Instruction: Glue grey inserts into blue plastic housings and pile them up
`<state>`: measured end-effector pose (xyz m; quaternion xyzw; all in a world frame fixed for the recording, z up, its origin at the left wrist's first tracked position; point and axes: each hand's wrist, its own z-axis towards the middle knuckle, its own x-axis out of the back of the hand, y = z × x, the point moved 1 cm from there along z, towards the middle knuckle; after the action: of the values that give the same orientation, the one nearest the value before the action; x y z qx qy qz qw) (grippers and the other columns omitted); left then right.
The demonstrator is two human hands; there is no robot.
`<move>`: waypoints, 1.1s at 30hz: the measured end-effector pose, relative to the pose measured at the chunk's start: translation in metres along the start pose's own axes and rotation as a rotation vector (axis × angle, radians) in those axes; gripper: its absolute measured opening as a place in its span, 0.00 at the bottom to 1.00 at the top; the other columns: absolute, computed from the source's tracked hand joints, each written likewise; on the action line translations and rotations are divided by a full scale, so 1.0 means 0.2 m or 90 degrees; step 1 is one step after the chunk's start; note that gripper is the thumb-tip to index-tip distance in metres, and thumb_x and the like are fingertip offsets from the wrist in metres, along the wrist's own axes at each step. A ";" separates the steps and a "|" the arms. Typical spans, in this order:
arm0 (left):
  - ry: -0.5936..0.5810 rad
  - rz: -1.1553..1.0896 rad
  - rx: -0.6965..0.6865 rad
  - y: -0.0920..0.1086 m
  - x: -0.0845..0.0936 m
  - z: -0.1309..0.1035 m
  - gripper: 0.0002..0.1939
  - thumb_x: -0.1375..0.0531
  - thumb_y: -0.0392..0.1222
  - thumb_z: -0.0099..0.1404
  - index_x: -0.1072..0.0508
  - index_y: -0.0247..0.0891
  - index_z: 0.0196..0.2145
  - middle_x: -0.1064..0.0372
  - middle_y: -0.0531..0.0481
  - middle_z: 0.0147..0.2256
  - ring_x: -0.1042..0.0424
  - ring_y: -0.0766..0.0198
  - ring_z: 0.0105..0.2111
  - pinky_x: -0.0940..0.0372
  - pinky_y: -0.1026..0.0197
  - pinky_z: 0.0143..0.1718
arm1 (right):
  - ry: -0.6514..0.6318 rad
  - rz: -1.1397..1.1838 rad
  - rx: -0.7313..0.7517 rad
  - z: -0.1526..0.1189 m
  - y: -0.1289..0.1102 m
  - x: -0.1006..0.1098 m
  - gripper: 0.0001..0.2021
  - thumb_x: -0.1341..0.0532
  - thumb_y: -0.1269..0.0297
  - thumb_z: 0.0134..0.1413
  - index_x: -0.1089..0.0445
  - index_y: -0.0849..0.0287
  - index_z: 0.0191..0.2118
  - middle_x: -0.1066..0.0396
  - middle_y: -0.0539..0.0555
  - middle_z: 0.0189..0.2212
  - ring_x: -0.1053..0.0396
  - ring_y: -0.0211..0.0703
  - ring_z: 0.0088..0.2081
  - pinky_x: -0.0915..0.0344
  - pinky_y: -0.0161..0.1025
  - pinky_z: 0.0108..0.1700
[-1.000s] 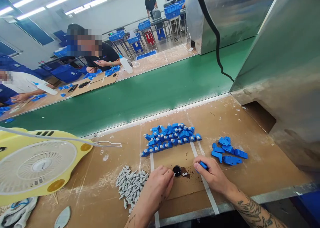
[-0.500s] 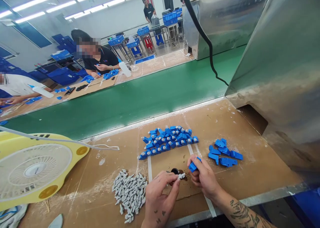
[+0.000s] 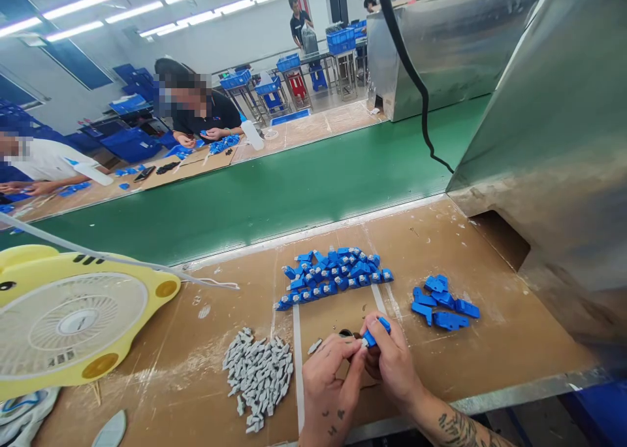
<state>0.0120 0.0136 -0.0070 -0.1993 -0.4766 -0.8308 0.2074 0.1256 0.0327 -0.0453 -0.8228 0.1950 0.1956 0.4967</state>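
Observation:
My right hand (image 3: pixel 398 365) is closed around a blue plastic part (image 3: pixel 377 332), holding it tilted over the cardboard. My left hand (image 3: pixel 332 383) pinches a small grey plastic piece (image 3: pixel 364 344) against the near end of that part; fingertips hide most of the piece. Behind the left fingers shows the rim of a small black round container (image 3: pixel 345 333). One loose grey piece (image 3: pixel 315 346) lies just left of it. A heap of similar grey pieces (image 3: pixel 259 375) spreads left of my hands. Beyond them sit rows of blue parts with pale ends (image 3: pixel 333 274).
Several plain blue parts (image 3: pixel 445 303) lie to the right, near a metal housing (image 3: pixel 548 192). A yellow fan (image 3: pixel 161 289) stands at the left. Past the cardboard-covered bench runs a green conveyor belt (image 3: pixel 274 192), with co-workers seated across it. A black cable (image 3: pixel 416 84) hangs above.
My hands have come together: the left carried the grey piece away from the black container to the blue part's end. The view has shifted slightly, and a loose grey piece now shows.

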 end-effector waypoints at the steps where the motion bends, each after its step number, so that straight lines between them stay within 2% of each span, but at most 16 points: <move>1: -0.002 -0.003 0.003 -0.01 -0.01 -0.01 0.07 0.39 0.32 0.69 0.22 0.41 0.36 0.21 0.51 0.30 0.23 0.65 0.28 0.28 0.67 0.30 | 0.003 -0.001 -0.001 0.00 0.00 0.00 0.33 0.35 0.27 0.39 0.43 0.54 0.25 0.56 0.37 0.12 0.60 0.28 0.13 0.62 0.29 0.14; 5: 0.011 -0.014 0.008 -0.02 -0.03 0.00 0.07 0.39 0.33 0.69 0.22 0.40 0.35 0.21 0.51 0.29 0.23 0.65 0.27 0.28 0.67 0.30 | -0.020 -0.061 0.013 0.00 -0.03 0.00 0.32 0.38 0.26 0.44 0.44 0.53 0.25 0.56 0.38 0.13 0.60 0.29 0.14 0.60 0.30 0.16; 7: 0.002 -0.027 0.032 -0.02 -0.02 0.03 0.08 0.40 0.35 0.70 0.22 0.41 0.33 0.22 0.52 0.28 0.24 0.65 0.25 0.29 0.68 0.28 | -0.057 -0.158 0.056 0.01 -0.08 0.02 0.30 0.41 0.28 0.49 0.39 0.54 0.27 0.50 0.40 0.15 0.53 0.32 0.16 0.53 0.32 0.18; 9: -0.017 -0.030 0.061 -0.04 0.01 0.05 0.09 0.40 0.37 0.70 0.21 0.41 0.32 0.21 0.52 0.27 0.23 0.65 0.25 0.29 0.68 0.28 | -0.102 -0.315 0.127 0.01 -0.15 0.07 0.27 0.43 0.32 0.54 0.32 0.55 0.33 0.41 0.45 0.20 0.41 0.38 0.21 0.43 0.34 0.23; 11: -0.007 -0.001 0.087 -0.08 0.08 0.07 0.10 0.40 0.39 0.70 0.21 0.41 0.32 0.21 0.53 0.27 0.23 0.65 0.25 0.30 0.67 0.28 | -0.134 -0.521 0.222 0.02 -0.23 0.17 0.25 0.42 0.37 0.58 0.27 0.56 0.42 0.33 0.49 0.24 0.34 0.44 0.27 0.37 0.38 0.29; 13: 0.047 0.072 0.117 -0.15 0.18 0.10 0.10 0.40 0.42 0.69 0.20 0.42 0.31 0.21 0.52 0.27 0.23 0.63 0.26 0.30 0.66 0.29 | -0.118 -0.746 0.348 0.03 -0.30 0.29 0.21 0.41 0.43 0.61 0.25 0.56 0.45 0.30 0.51 0.25 0.33 0.46 0.27 0.36 0.41 0.32; 15: 0.108 0.168 0.162 -0.24 0.30 0.14 0.12 0.41 0.46 0.67 0.21 0.42 0.30 0.22 0.51 0.27 0.23 0.61 0.27 0.31 0.64 0.30 | -0.062 -0.935 0.521 0.05 -0.36 0.42 0.15 0.41 0.52 0.65 0.23 0.56 0.41 0.26 0.56 0.30 0.30 0.51 0.33 0.35 0.45 0.37; 17: 0.121 0.254 0.229 -0.34 0.40 0.19 0.13 0.41 0.48 0.65 0.22 0.42 0.28 0.22 0.50 0.26 0.23 0.58 0.28 0.31 0.62 0.32 | -0.025 -1.100 0.659 0.06 -0.40 0.53 0.10 0.41 0.59 0.63 0.23 0.56 0.38 0.25 0.57 0.31 0.29 0.54 0.35 0.36 0.47 0.38; 20: 0.093 0.338 0.330 -0.48 0.48 0.28 0.10 0.42 0.44 0.60 0.25 0.43 0.24 0.23 0.51 0.24 0.24 0.57 0.28 0.33 0.61 0.32 | -0.024 -1.274 0.744 0.07 -0.42 0.62 0.07 0.38 0.69 0.55 0.23 0.56 0.39 0.26 0.57 0.31 0.30 0.55 0.34 0.39 0.46 0.34; 23: 0.083 0.347 0.365 -0.57 0.47 0.35 0.09 0.42 0.40 0.56 0.28 0.43 0.20 0.24 0.51 0.22 0.24 0.57 0.27 0.34 0.61 0.31 | -0.017 -1.341 0.745 0.06 -0.42 0.62 0.10 0.38 0.74 0.50 0.23 0.54 0.37 0.27 0.56 0.30 0.30 0.54 0.33 0.41 0.45 0.33; 26: 0.065 0.333 0.378 -0.62 0.44 0.38 0.08 0.42 0.40 0.55 0.27 0.43 0.20 0.24 0.50 0.22 0.23 0.56 0.27 0.33 0.60 0.31 | -0.005 -1.339 0.744 0.06 -0.43 0.59 0.10 0.38 0.76 0.49 0.24 0.53 0.32 0.28 0.55 0.28 0.31 0.53 0.33 0.42 0.45 0.33; 29: 0.049 0.309 0.372 -0.63 0.45 0.37 0.10 0.43 0.45 0.58 0.23 0.42 0.25 0.22 0.48 0.26 0.22 0.55 0.30 0.30 0.60 0.34 | -0.022 -1.324 0.742 0.07 -0.43 0.58 0.10 0.38 0.76 0.51 0.24 0.52 0.30 0.28 0.54 0.27 0.31 0.52 0.32 0.43 0.44 0.33; 33: 0.027 0.290 0.356 -0.58 0.54 0.28 0.17 0.47 0.52 0.62 0.21 0.41 0.32 0.20 0.48 0.30 0.22 0.55 0.32 0.29 0.59 0.35 | -0.031 -1.231 0.751 0.09 -0.42 0.61 0.13 0.44 0.72 0.61 0.23 0.52 0.32 0.28 0.55 0.28 0.30 0.51 0.31 0.39 0.45 0.34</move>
<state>-0.1337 0.0998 -0.0061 -0.2187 -0.6246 -0.6045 0.4435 0.2699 0.0690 -0.0540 -0.2617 -0.4706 -0.3770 0.7536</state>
